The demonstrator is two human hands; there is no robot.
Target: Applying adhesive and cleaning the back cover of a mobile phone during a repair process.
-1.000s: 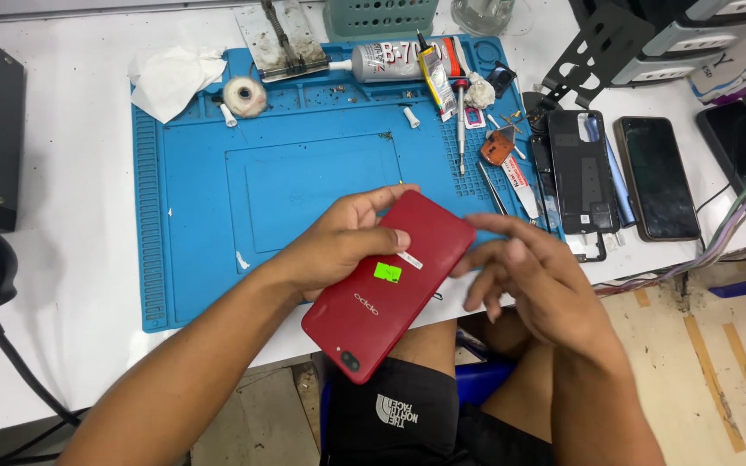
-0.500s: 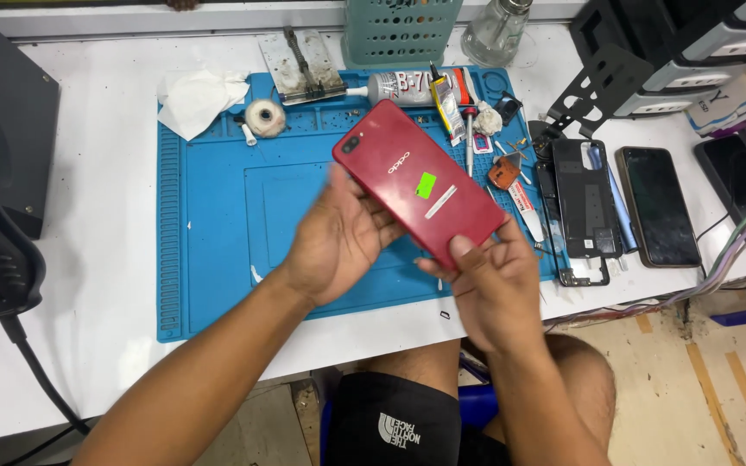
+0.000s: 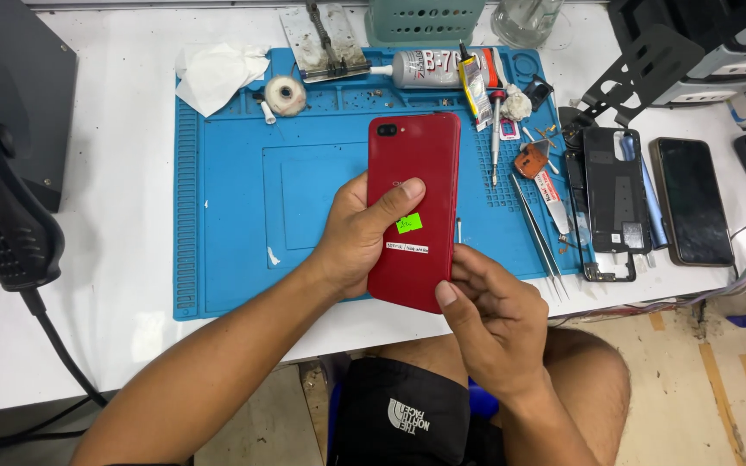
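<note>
I see the left hand (image 3: 351, 237) gripping the red phone (image 3: 414, 203) back-up, mid-frame over the blue mat (image 3: 235, 198). Right hand (image 3: 489, 315) pinches its lower corner. Back cover is on; tweezers (image 3: 535, 231) lie untouched at right

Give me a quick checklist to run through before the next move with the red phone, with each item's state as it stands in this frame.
1. Left hand has a grip on the red phone, thumb across its back: ok.
2. Right hand supports the phone's lower edge, thumb at the corner: ok.
3. Phone is back side up, camera end pointing away from the person: ok.
4. Phone is held over the blue mat, not over the table edge: ok.
5. Tweezers and screwdriver lie within sight on the mat's right side: ok.
6. Screen side undamaged: cannot tell, it faces down.
</note>
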